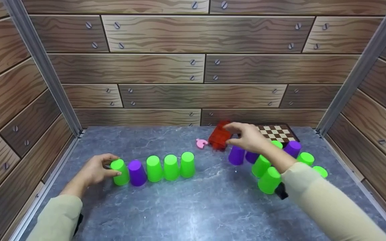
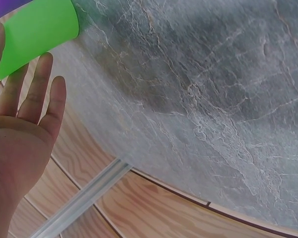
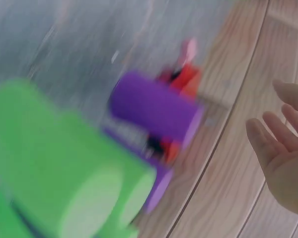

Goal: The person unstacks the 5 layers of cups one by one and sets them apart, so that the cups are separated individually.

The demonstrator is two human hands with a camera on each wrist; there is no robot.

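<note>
At the left end of a row of upside-down cups, my left hand [image 1: 95,170] holds a green cup [image 1: 120,172] between thumb and fingers. In the left wrist view this green cup [image 2: 42,34] lies between the thumb and the fingers. Right beside it stands a purple cup [image 1: 137,173], followed by three green cups [image 1: 171,168]. My right hand [image 1: 246,135] is raised over the right-hand group, its fingers spread and nothing between them. Just below it is a purple cup [image 1: 236,155]. In the right wrist view my right hand [image 3: 285,158] is apart from the purple cup [image 3: 156,106].
More green cups [image 1: 269,180] and purple cups [image 1: 292,149] stand at the right, partly hidden by my right forearm. Behind them lies a checkered board [image 1: 278,132]. A red translucent object [image 1: 219,136] and a small pink piece [image 1: 201,144] sit near the wood-patterned back wall [image 1: 159,97].
</note>
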